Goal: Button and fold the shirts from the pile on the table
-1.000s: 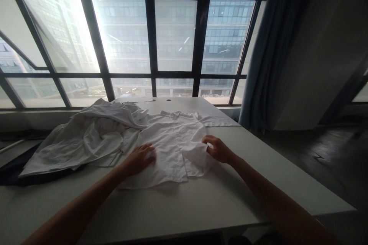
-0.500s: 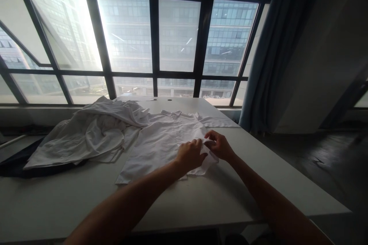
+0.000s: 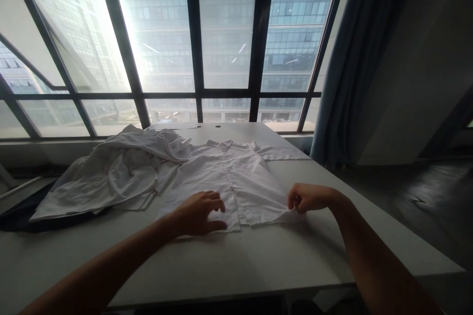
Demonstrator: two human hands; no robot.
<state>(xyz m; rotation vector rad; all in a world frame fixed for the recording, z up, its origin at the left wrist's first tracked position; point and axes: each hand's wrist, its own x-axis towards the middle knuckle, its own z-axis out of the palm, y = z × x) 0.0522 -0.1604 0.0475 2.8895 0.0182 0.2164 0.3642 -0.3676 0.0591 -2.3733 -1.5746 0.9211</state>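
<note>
A white collared shirt lies front side up on the table, its collar toward the window and its hem toward me. One sleeve stretches out to the right at the far end. My right hand pinches the right corner of the hem and pulls it outward, slightly off the tabletop. Over the left half of the hem is my left hand, its fingers apart and curved with nothing in them. Whether its underside touches the cloth, I cannot tell.
A crumpled heap of white cloth lies left of the shirt, partly over a dark cloth. The white table ends at a slanting edge on the right. Windows stand behind it, and a blue curtain hangs at the right.
My right hand has moved right and slightly down, drawing the shirt's hem corner outward. My left hand has let go of the cloth and moved left. The shirt's right front is now spread flatter.
</note>
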